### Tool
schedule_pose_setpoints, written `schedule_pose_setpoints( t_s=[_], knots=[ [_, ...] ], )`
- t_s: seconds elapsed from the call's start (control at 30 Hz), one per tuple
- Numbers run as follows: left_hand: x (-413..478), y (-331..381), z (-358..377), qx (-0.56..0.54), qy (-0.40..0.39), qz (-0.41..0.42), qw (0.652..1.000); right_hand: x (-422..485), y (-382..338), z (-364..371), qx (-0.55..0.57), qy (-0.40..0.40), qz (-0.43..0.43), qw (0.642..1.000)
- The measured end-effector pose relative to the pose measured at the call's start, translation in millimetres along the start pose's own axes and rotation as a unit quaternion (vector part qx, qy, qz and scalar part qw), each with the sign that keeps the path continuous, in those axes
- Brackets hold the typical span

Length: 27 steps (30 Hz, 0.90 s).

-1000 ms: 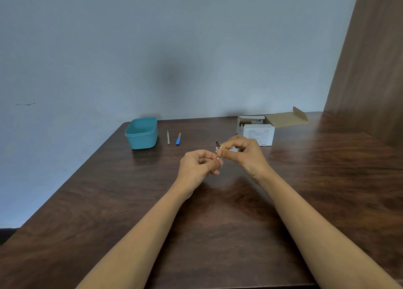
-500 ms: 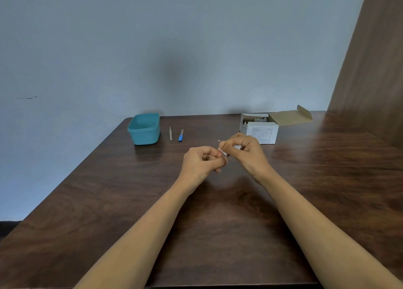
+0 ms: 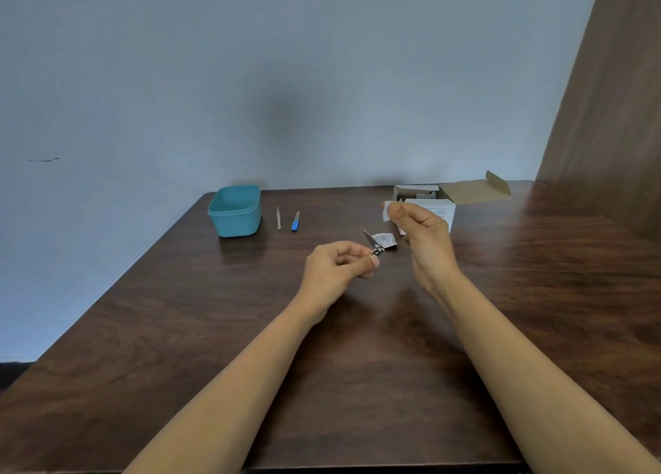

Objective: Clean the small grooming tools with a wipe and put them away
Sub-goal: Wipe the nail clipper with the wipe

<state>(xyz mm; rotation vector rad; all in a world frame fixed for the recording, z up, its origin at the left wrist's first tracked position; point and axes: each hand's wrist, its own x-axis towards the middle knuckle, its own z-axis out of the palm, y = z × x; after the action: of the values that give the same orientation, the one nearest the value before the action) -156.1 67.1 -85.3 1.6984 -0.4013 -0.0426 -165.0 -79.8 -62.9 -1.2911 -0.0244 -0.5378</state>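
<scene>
The tabletop (image 3: 214,330) carries the teal tub (image 3: 235,211) far left and the open wipe box (image 3: 434,205) far right, with two slim tools (image 3: 287,219) lying between them, long axes pointing away from you. Your right hand (image 3: 424,237) pinches a white wipe (image 3: 386,210) aloft. Your left hand (image 3: 336,266) grips the small metal clipper (image 3: 373,245), blade tilted up toward the wipe, just left of and below it.

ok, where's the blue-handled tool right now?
On the table, far left of centre: blue-handled tool lies beside a plain stick, just right of the teal tub.
</scene>
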Motion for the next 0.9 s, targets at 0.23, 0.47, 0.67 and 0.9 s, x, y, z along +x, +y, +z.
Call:
schedule_pose_setpoints(
  t_s=[0.23,0.47,0.67,0.9],
  knots=[
    [3,7,-8,-0.153,0.008,-0.038,0.988,-1,7,0,0.018,-0.032,0.079,0.996],
    [2,10,-12,-0.158,-0.011,-0.036,0.987,-2,10,0,0.008,-0.091,0.118,0.989],
    [3,10,-14,-0.145,-0.004,-0.031,0.989,-3,10,-1,-0.016,-0.101,0.087,0.991],
    [6,8,-17,-0.105,0.019,-0.023,0.994,-6,8,0,-0.080,-0.137,-0.002,0.987]
  ],
)
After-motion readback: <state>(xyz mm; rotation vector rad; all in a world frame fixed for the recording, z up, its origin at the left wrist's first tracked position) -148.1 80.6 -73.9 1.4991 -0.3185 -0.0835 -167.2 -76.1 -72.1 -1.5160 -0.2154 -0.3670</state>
